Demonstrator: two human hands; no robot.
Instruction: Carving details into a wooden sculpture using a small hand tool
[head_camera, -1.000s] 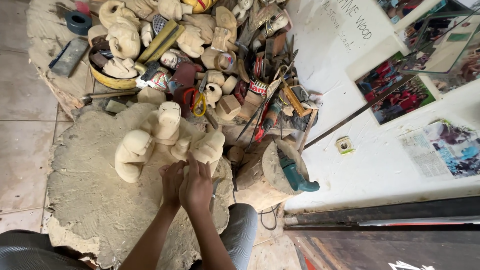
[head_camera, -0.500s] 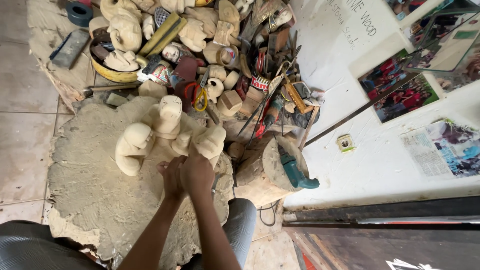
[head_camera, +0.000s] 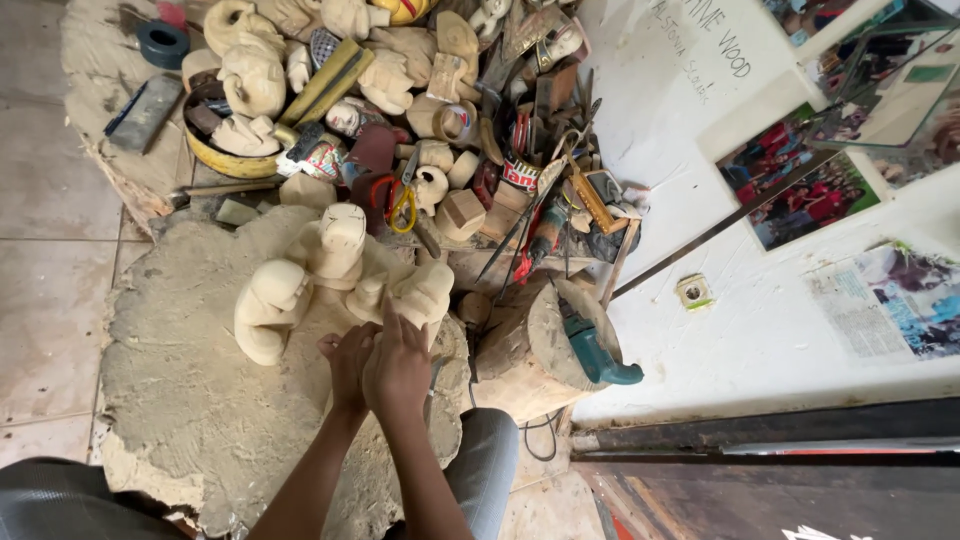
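Pale, unpainted wooden carving (head_camera: 335, 275), blocky with several rounded lobes, resting on rough sawdust-covered stump counter (head_camera: 190, 400). Probably solid, stiff, fairly heavy; best held around thick lobes. Left hand (head_camera: 345, 365) and right hand (head_camera: 400, 365) pressed together at near edge; grip unclear.

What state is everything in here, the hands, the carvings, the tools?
Left hand: closed, pressed against the right, at the carving's base.
Right hand: flat, fingers on the carving.
Carving: pale, unpainted, upright on the stump.
Stump: coated with sawdust.
Power tool: lying idle on a log.
Yellow bowl: filled with small carvings.
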